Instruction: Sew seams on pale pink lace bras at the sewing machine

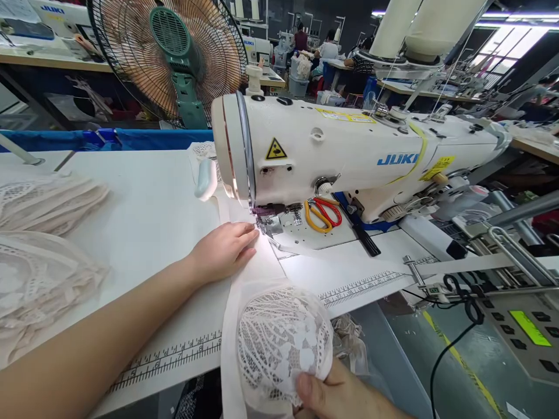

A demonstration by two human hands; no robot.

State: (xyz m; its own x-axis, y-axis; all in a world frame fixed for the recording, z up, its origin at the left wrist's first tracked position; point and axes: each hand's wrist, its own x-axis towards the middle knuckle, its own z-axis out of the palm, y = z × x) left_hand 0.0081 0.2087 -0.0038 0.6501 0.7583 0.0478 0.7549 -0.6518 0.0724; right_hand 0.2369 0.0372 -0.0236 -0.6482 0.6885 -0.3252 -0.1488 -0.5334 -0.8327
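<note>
A cream lace bra runs from the table's front edge up to the needle of the white JUKI sewing machine. Near the presser foot, my left hand lies flat on the bra's band, fingers stretched toward the needle. My right hand is at the bottom of the view, pinching the lower edge of the lace cup between thumb and fingers; part of those fingers is hidden behind the cup. A white elastic strip comes in from the right to the presser foot area.
Scissors with red and orange handles lie under the machine arm, beside a black-handled tool. Stacked lace pieces are on the left. A large fan stands behind the table; a control box is at right. People sit farther back.
</note>
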